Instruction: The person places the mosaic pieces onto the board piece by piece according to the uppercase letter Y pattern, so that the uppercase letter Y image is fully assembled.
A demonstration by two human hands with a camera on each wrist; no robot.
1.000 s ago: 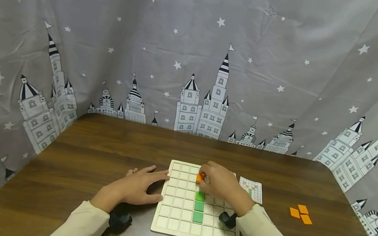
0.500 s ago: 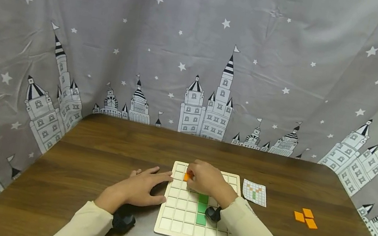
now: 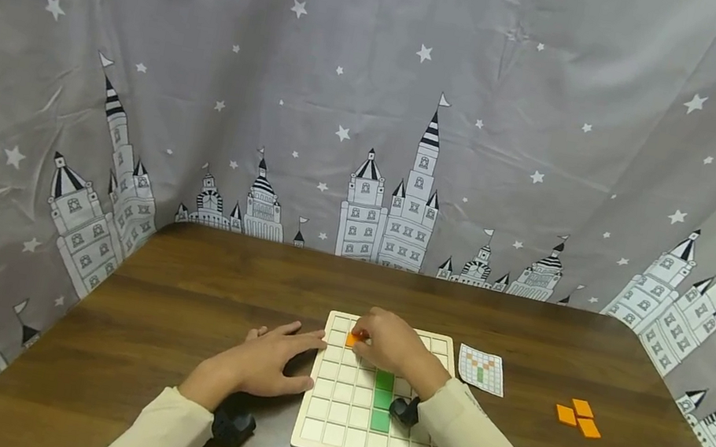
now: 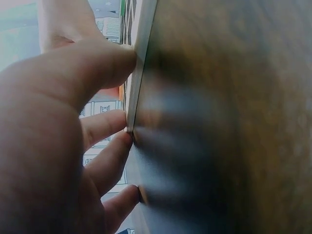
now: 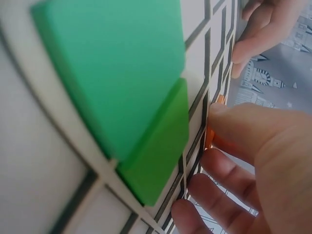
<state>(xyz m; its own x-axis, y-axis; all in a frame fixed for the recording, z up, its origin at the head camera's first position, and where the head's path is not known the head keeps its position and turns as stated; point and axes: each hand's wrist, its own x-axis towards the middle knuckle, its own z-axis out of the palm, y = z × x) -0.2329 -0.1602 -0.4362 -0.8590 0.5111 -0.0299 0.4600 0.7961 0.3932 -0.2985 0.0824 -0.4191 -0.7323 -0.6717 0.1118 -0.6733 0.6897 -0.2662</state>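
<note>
A pale wooden grid board (image 3: pixel 324 432) lies on the table. My right hand (image 3: pixel 396 344) reaches over its upper part and pinches an orange square tile (image 3: pixel 352 341) at a cell in the second column from the left. In the right wrist view the orange tile (image 5: pixel 210 130) is mostly covered by thumb and fingers. Green tiles (image 3: pixel 383 400) sit in a column of the board, left of my right wrist. My left hand (image 3: pixel 265 359) rests at the board's left edge, fingers fairly straight; in the left wrist view its thumb and fingertips touch the board's rim (image 4: pixel 141 53).
Right of the board lies a small pattern card (image 3: pixel 481 370) printed with a coloured grid. Farther right, three orange tiles (image 3: pixel 579 417) lie close together on the brown table (image 3: pixel 235 266). A grey curtain (image 3: pixel 387 61) with castles hangs behind the table.
My right hand has moved left across the board with the orange tile, then stayed around the same cell. My left hand keeps its place at the board's edge. The head view shifted slightly.
</note>
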